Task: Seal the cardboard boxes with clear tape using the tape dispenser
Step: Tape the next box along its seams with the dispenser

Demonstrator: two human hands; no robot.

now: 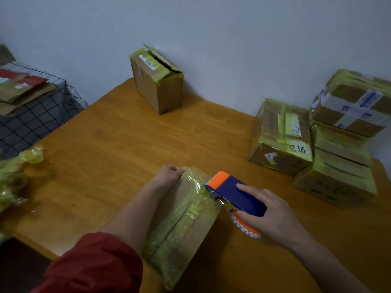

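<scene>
At the near edge of the surface, the left hand curls its fingers over the far end of the cardboard box while the right hand closes its fingers round the tape dispenser.

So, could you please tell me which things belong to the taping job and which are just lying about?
Job: tape dispenser in right hand; box gripped by left hand; open box by wall; taped boxes stacked right.
Lying about: flattened cardboard, checked cloth, crumpled tape.
</scene>
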